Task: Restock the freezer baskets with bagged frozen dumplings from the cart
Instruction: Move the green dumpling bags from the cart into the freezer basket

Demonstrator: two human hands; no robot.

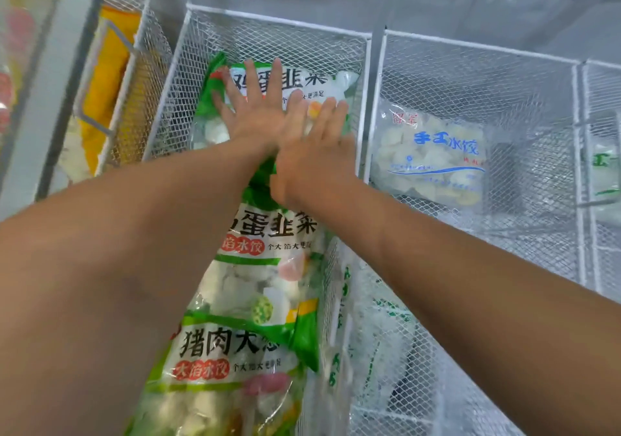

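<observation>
Dumpling bag [302,81] lies in the basket [279,22] — both hands, left [258,113] and right [312,153], press it, fingers straight.

Two bare forearms, no sleeves anywhere in view, uncovered from the lower frame edges up to the wrists. Left hand [258,113] bare: no glove, no ring, no watch or band at the wrist. Right hand [312,146] likewise bare, with no glove, jewellery or strap. Left-hand fingers [250,76] long and slender, with short, unpainted nails. Right-hand fingers [331,113] slightly blurred, so nail detail cannot be made out. Faint hair along both forearms, smooth otherwise, with no marks, tattoos or plasters visible. Upper arms, shoulders and clothing all out of the picture, so nothing to tell of what is worn above the forearms.
</observation>
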